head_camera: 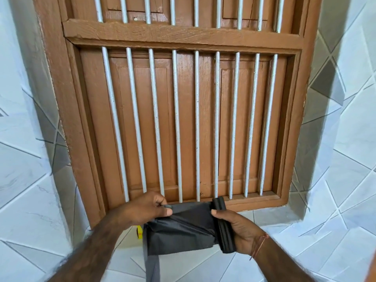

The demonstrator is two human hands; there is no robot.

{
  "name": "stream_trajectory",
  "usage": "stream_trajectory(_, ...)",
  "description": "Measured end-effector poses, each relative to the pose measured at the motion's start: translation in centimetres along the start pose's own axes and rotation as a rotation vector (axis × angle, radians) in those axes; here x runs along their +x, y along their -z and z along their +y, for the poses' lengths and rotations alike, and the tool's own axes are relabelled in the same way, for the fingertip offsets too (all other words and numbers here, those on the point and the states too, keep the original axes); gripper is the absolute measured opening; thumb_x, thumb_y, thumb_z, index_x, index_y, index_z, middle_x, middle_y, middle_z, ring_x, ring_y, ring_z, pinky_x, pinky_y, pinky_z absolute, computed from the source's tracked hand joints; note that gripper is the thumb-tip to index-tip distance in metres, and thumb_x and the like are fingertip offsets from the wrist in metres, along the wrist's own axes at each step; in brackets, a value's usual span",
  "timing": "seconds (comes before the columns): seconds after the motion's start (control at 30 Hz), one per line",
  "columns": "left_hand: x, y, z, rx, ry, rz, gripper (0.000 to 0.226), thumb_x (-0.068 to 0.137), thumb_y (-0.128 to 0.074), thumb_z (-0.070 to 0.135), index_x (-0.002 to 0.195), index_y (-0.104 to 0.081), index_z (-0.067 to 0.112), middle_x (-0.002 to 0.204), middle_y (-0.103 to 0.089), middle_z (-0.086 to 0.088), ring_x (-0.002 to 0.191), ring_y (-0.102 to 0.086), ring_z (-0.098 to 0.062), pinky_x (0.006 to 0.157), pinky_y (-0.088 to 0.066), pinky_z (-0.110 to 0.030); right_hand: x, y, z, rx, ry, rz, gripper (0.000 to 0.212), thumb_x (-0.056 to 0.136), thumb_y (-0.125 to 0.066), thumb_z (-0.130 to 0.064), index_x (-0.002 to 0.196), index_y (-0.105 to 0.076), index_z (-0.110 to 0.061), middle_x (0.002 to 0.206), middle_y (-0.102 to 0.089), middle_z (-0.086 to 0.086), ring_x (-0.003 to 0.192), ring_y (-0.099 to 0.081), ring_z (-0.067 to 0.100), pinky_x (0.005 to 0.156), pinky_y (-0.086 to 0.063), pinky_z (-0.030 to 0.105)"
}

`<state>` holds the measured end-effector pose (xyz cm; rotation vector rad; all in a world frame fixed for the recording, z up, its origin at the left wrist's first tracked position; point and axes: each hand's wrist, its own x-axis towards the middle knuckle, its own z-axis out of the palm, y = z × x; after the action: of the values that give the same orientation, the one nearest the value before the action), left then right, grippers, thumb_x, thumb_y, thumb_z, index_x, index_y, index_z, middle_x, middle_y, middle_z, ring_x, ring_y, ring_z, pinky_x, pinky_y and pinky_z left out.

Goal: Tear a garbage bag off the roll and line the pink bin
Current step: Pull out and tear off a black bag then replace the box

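A black roll of garbage bags (223, 226) stands nearly upright in my right hand (238, 231), gripped around its middle with the thumb pressed on the sheet beside it. A dark grey bag (183, 228) stretches leftward from the roll. My left hand (148, 208) pinches the bag's upper left corner between thumb and fingers. A narrow strip of the bag hangs down from its lower left corner to the bottom of the frame. The pink bin is not in view.
A brown wooden window (183, 119) with white vertical bars (177, 123) fills the wall straight ahead, just behind my hands. Pale marbled tiles cover the walls on both sides and the ledge below. A small yellow object (139, 232) peeks out behind the bag's left edge.
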<state>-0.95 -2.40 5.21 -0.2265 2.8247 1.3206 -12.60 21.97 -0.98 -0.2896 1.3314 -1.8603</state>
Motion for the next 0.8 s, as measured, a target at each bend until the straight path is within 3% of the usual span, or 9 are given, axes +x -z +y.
stream_trajectory(0.1, -1.2, 2.0, -0.8, 0.055, 0.053, 0.03, 0.028, 0.086, -0.069, 0.031, 0.086, -0.07, 0.004, 0.074, -0.064, -0.001, 0.07, -0.057, -0.009, 0.063, -0.042, -0.024, 0.1, 0.5, -0.5, 0.003, 0.024, 0.019, 0.048, 0.071, -0.078, -0.006, 0.117, -0.066, 0.003, 0.12, -0.066, 0.028, 0.116, -0.06, 0.045, 0.101, -0.047, 0.056)
stream_trajectory(0.2, -2.4, 3.5, -2.5, 0.078, 0.083, -0.001, 0.024, 0.086, -0.069, 0.031, 0.065, -0.067, 0.019, 0.06, -0.056, 0.008, 0.063, -0.05, -0.007, 0.058, -0.036, -0.022, 0.2, 0.7, -0.8, -0.055, 0.083, 0.028, 0.034, 0.076, -0.07, 0.0, 0.11, -0.067, 0.007, 0.1, -0.073, 0.025, 0.086, -0.072, 0.036, 0.072, -0.06, 0.041)
stream_trajectory(0.27, -2.8, 3.8, -3.2, 0.127, 0.11, -0.046, 0.028, 0.082, -0.07, 0.038, 0.058, -0.063, 0.025, 0.058, -0.053, 0.012, 0.061, -0.046, -0.006, 0.057, -0.033, -0.023, 0.0, 0.4, -1.0, -0.12, 0.129, 0.014, 0.02, 0.082, -0.063, 0.005, 0.102, -0.067, 0.005, 0.083, -0.074, 0.019, 0.066, -0.071, 0.025, 0.055, -0.056, 0.03)
stream_trajectory(0.4, -2.6, 2.2, -2.7, 0.083, 0.102, -0.049, 0.026, 0.078, -0.073, 0.045, 0.066, -0.065, 0.024, 0.062, -0.057, 0.016, 0.063, -0.05, 0.0, 0.061, -0.038, -0.018, -0.3, -1.3, -1.6, -0.269, 0.179, -0.078, 0.031, 0.076, -0.07, 0.0, 0.107, -0.068, 0.003, 0.107, -0.07, 0.025, 0.096, -0.067, 0.036, 0.089, -0.055, 0.042)
stream_trajectory(0.5, -1.7, -0.5, -1.2, -0.155, 0.011, -0.052, 0.05, 0.064, -0.079, 0.057, 0.097, -0.072, 0.021, 0.095, -0.075, 0.01, 0.091, -0.067, -0.002, 0.088, -0.05, -0.022, -0.6, -2.7, -1.9, -0.358, 0.183, -0.147, 0.023, 0.077, -0.071, -0.003, 0.1, -0.071, -0.006, 0.101, -0.071, 0.018, 0.097, -0.066, 0.032, 0.092, -0.05, 0.042)
stream_trajectory(0.57, -0.8, -2.9, -0.1, -0.286, -0.035, -0.137, 0.053, 0.074, -0.078, 0.046, 0.115, -0.067, 0.016, 0.116, -0.073, -0.004, 0.11, -0.066, -0.014, 0.102, -0.046, -0.03, -1.1, -3.4, -2.2, -0.382, 0.177, -0.192, 0.022, 0.08, -0.069, -0.002, 0.101, -0.071, -0.007, 0.099, -0.071, 0.015, 0.096, -0.066, 0.029, 0.092, -0.051, 0.041)
stream_trajectory(0.63, 0.2, -5.1, 0.4, -0.391, -0.051, -0.181, 0.044, 0.082, -0.074, 0.031, 0.117, -0.065, 0.005, 0.119, -0.07, -0.014, 0.111, -0.065, -0.023, 0.1, -0.046, -0.035, -1.4, -3.4, -2.6, -0.376, 0.169, -0.206, 0.028, 0.078, -0.071, -0.005, 0.106, -0.068, -0.004, 0.102, -0.069, 0.019, 0.098, -0.065, 0.031, 0.095, -0.05, 0.043)
stream_trajectory(0.73, 1.0, -6.2, 0.4, -0.512, -0.051, -0.139, 0.024, 0.083, -0.073, 0.019, 0.1, -0.068, 0.001, 0.101, -0.07, -0.016, 0.092, -0.067, -0.022, 0.083, -0.053, -0.031, -1.5, -2.2, -2.8, -0.289, 0.125, -0.171, 0.037, 0.076, -0.072, -0.007, 0.113, -0.067, 0.002, 0.114, -0.066, 0.026, 0.106, -0.062, 0.038, 0.104, -0.046, 0.049)
stream_trajectory(0.8, 1.3, -5.6, 0.1, -0.51, -0.062, -0.131, 0.031, 0.079, -0.075, 0.021, 0.097, -0.066, -0.003, 0.097, -0.069, -0.017, 0.089, -0.065, -0.023, 0.082, -0.05, -0.032, -1.6, -1.2, -2.6, -0.215, 0.081, -0.134, 0.047, 0.076, -0.074, -0.011, 0.121, -0.064, 0.002, 0.125, -0.063, 0.027, 0.116, -0.059, 0.041, 0.109, -0.041, 0.052)
